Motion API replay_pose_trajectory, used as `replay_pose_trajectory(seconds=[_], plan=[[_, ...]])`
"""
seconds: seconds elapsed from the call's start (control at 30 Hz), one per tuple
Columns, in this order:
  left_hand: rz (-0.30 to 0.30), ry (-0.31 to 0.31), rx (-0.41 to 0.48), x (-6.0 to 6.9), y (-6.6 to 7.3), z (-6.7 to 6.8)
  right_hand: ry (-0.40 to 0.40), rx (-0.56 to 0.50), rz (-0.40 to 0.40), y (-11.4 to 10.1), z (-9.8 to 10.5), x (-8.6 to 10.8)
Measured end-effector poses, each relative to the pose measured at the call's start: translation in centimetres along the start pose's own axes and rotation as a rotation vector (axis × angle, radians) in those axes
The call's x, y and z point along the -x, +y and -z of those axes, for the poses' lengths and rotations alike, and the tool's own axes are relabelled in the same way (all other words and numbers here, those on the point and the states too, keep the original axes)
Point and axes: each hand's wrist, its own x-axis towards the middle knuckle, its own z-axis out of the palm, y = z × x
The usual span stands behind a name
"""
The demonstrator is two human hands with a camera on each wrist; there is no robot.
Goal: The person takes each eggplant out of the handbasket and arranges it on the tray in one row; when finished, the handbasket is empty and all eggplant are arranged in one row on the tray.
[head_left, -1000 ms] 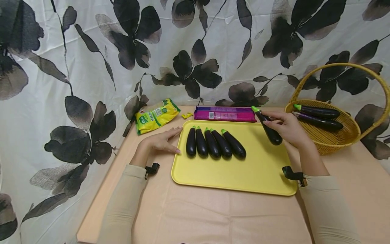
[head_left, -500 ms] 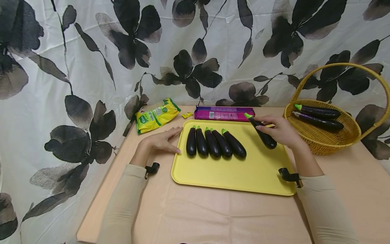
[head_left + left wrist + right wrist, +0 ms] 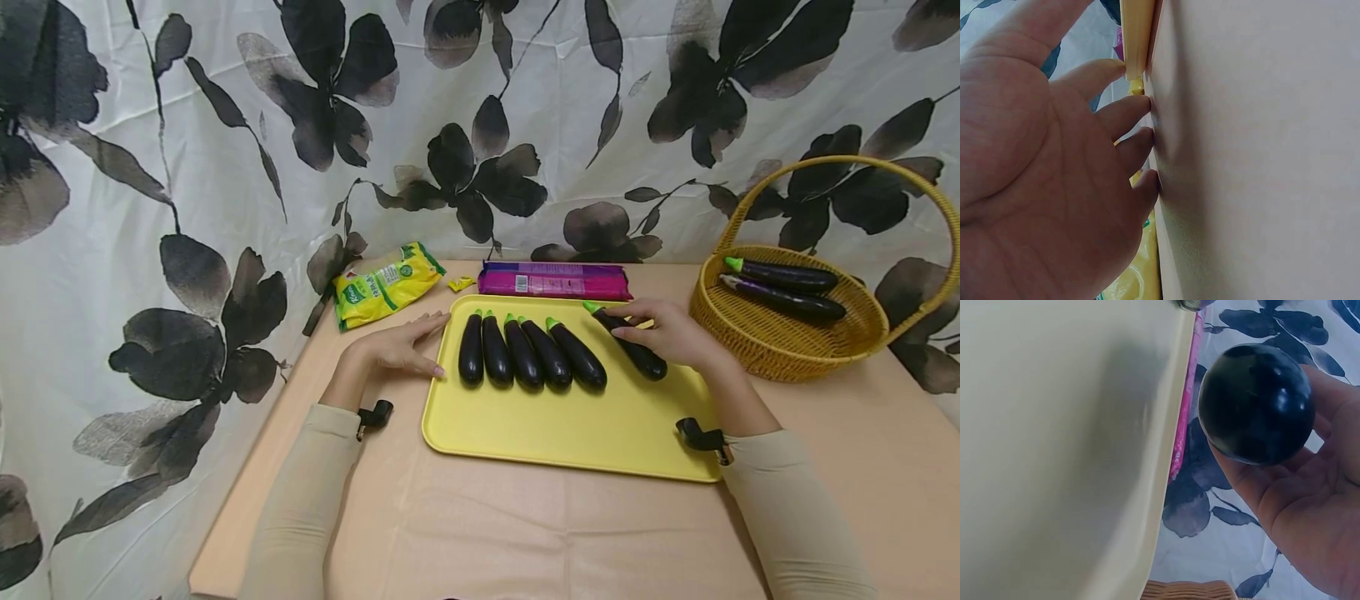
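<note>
In the head view my right hand point(image 3: 663, 332) grips an eggplant point(image 3: 636, 354) by its upper part, over the right half of a yellow tray point(image 3: 525, 429). The right wrist view looks onto the rounded dark end of this eggplant point(image 3: 1257, 403), held above the tray's surface point(image 3: 1054, 456). Several more eggplants point(image 3: 527, 354) lie side by side on the tray's left half, green stems toward the back. My left hand point(image 3: 393, 348) rests at the tray's left edge, thumb and a finger touching the rim. In the left wrist view that hand point(image 3: 1066, 162) has its fingers spread, fingertips at the table.
At the right stands a yellow wicker basket point(image 3: 795, 358) with a tall handle, two eggplants point(image 3: 787, 287) inside. Behind the tray lie a magenta packet point(image 3: 555, 282), a small yellow wrapper point(image 3: 461, 283) and a yellow-green bag point(image 3: 386, 287). A floral curtain point(image 3: 480, 100) hangs behind the table.
My right hand has carried the eggplant leftward and a little lower, away from the basket and closer to the row. The left hand has stayed in place.
</note>
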Motion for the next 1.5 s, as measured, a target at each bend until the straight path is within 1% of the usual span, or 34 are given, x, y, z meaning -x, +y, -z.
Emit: replay_pose_trajectory(seconds=[0.27, 0.5, 0.7, 0.97, 1.07, 1.5], plan=[[-0.003, -0.005, 0.001, 0.0, -0.1, 0.0, -0.039, -0.004, -0.026, 0.0, -0.8, -0.2], [0.007, 0.001, 0.013, 0.0, 0.1, 0.1, -0.088, -0.003, 0.001, 0.1, -1.4, -0.4], [0.004, 0.011, -0.001, -0.1, 0.1, 0.1, -0.124, 0.003, -0.015, 0.2, -1.6, -0.4], [0.002, 0.008, -0.002, -0.1, 0.0, 0.1, -0.18, -0.003, -0.008, 0.3, -1.8, -0.5], [0.0, 0.006, -0.002, -0.2, -0.1, 0.1, -0.188, 0.001, -0.011, 0.2, -1.8, -0.4], [-0.001, 0.001, 0.006, -0.2, -0.4, 0.1, -0.177, 0.039, -0.016, -0.2, -2.3, -0.6]])
